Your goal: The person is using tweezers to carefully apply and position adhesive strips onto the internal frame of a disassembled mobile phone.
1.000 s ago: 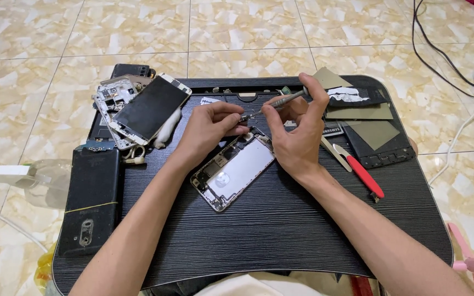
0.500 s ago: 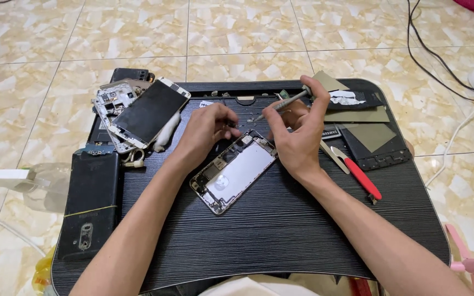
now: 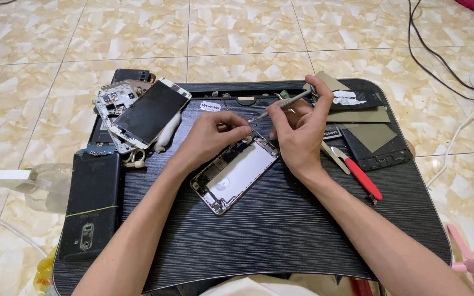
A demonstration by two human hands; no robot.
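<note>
On the black tabletop (image 3: pixel 281 235): opened smartphone (image 3: pixel 235 174), centre, pinned at its top end by left hand (image 3: pixel 213 135) fingertips; right hand (image 3: pixel 297 131) clamped on thin metal screwdriver (image 3: pixel 281 105); probably light, stiff, fragile inside; best held by frame edges.

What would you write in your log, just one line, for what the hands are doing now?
left hand: steadies opened phone | right hand: holds thin metal tool, tip at phone's top end | red-handled tool: lying unused | surface: black lap table

Top end of opened phone (image 3: pixel 231 175) behind left hand's fingers (image 3: pixel 231 131); screwdriver (image 3: pixel 281 105) tip contact unclear.
</note>
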